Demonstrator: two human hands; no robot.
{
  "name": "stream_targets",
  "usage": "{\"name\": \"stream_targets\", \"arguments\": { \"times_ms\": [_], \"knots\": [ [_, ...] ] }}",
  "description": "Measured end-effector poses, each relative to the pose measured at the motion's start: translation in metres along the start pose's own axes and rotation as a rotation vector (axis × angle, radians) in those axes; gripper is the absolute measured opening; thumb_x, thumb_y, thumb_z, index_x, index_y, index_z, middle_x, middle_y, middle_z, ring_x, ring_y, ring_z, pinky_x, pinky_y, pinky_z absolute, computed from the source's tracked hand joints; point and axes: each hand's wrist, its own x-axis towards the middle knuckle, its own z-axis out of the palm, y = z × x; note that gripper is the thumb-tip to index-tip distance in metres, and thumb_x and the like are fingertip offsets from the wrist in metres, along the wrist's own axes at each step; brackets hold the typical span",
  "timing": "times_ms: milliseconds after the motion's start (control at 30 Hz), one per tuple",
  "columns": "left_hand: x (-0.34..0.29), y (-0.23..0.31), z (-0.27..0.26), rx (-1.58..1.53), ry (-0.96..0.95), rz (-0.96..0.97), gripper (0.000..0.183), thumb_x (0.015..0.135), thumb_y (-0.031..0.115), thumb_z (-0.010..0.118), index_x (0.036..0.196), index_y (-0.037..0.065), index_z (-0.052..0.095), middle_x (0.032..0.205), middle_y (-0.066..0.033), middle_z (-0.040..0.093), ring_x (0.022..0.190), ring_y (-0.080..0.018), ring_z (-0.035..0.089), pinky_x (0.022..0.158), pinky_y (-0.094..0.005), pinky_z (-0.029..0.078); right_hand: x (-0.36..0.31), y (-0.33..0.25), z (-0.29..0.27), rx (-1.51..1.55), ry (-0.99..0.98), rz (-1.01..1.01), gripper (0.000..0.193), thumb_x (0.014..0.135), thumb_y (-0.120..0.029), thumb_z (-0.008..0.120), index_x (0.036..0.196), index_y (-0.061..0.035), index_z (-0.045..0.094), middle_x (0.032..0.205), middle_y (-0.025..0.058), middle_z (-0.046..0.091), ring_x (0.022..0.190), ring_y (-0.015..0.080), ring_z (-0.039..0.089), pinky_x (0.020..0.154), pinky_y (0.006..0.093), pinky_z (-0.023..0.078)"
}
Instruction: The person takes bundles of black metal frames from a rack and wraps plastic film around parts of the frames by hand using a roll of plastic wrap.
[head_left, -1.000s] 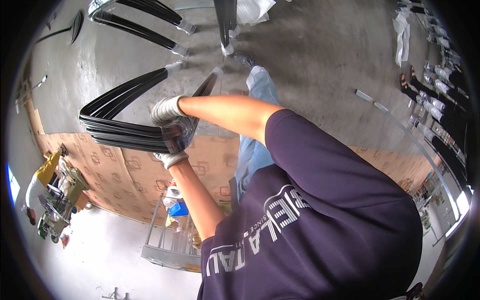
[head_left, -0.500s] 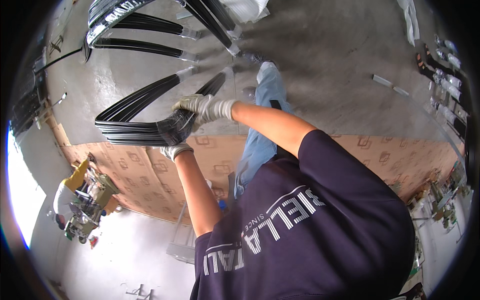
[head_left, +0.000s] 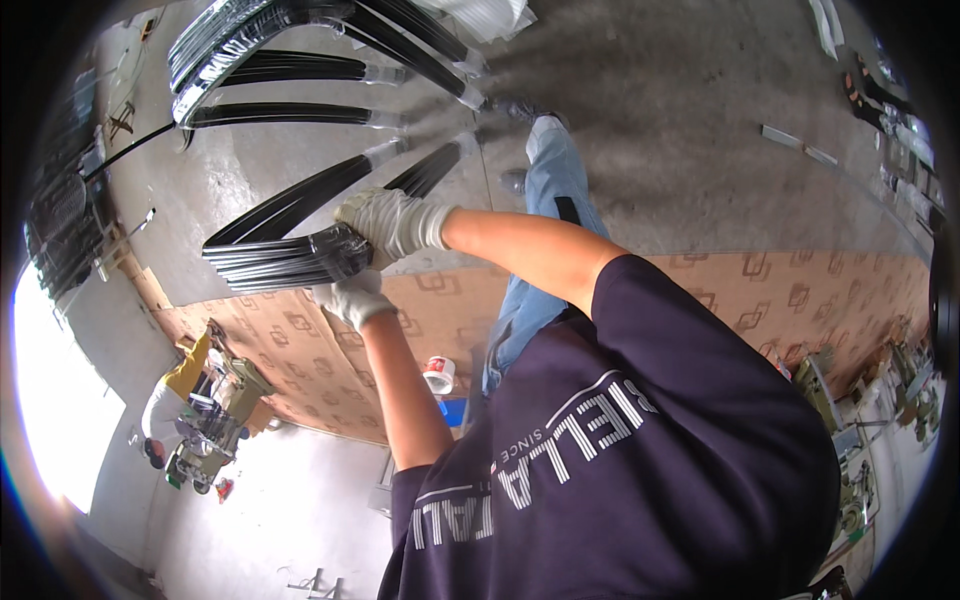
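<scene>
A bent bundle of black strips [head_left: 275, 262] hangs in front of me at left, with clear film wrapped round its near corner. My right hand [head_left: 385, 222], in a whitish glove, is closed over that wrapped corner from above. Below it my left hand [head_left: 352, 298], gloved too, grips the same corner from underneath, its fingertips partly hidden by the bundle. Film also covers the ends of the strips, which point away toward my feet. Beyond, a second set of looped black strip bundles [head_left: 290, 65] rests at the upper left, likewise with film-wrapped ends.
My legs [head_left: 560, 185] stand on the grey floor [head_left: 690, 130]. Patterned brown sheeting [head_left: 760, 290] covers a strip of floor or surface beside me. A white bucket [head_left: 438, 375] sits near my left forearm. Far left, a person in white and yellow [head_left: 165, 415] is beside machinery [head_left: 215, 420].
My hands have drawn closer together round the wrapped corner, and more of my left glove shows. The view has shifted a little, bringing the white bucket out from behind my arm.
</scene>
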Motion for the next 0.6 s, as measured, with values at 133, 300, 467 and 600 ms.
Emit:
{"name": "stream_targets", "arguments": {
  "times_ms": [133,300,467,600],
  "knots": [
    [-0.081,0.011,0.003,-1.229,0.226,-0.082,0.056,0.065,0.01,0.073,0.111,0.009,0.041,0.098,-0.0064,0.05,0.087,-0.0198,0.053,0.081,-0.0364,0.047,0.0,0.014,-0.013,0.131,-0.247,-0.04,0.056,0.053,-0.027,0.078,0.097,-0.0059,0.051,0.092,0.0136,0.057,0.094,0.0324,0.055,0.079,0.0391,0.043],
    [-0.102,0.063,0.02,-1.413,0.186,-0.253,0.062,0.069,0.002,0.07,0.121,0.01,0.037,0.101,-0.0073,0.05,0.09,-0.0192,0.051,0.078,-0.0363,0.047,-0.01,0.045,-0.037,0.763,-0.576,0.333,0.072,0.062,-0.027,0.078,0.12,-0.0028,0.044,0.119,0.0123,0.051,0.107,0.0239,0.05,0.092,0.0345,0.039],
    [-0.086,0.061,0.025,-1.473,0.173,-0.206,0.053,0.079,0.027,0.065,0.121,0.005,0.04,0.106,-0.0092,0.051,0.095,-0.0189,0.051,0.084,-0.0305,0.043,-0.059,-0.012,-0.044,0.288,-0.427,-0.055,0.072,0.06,-0.026,0.077,0.119,-0.0019,0.042,0.113,0.0152,0.05,0.103,0.026,0.051,0.088,0.0332,0.04],
    [-0.071,-0.014,0.018,-1.194,-0.002,0.155,0.048,0.084,0.033,0.057,0.121,0.005,0.044,0.118,-0.0122,0.05,0.105,-0.0237,0.051,0.088,-0.0349,0.041,-0.034,-0.033,-0.036,0.31,-0.378,0.115,0.059,0.054,-0.017,0.076,0.103,-0.0042,0.048,0.094,0.0125,0.057,0.088,0.0223,0.057,0.075,0.034,0.047]
  ]
}}
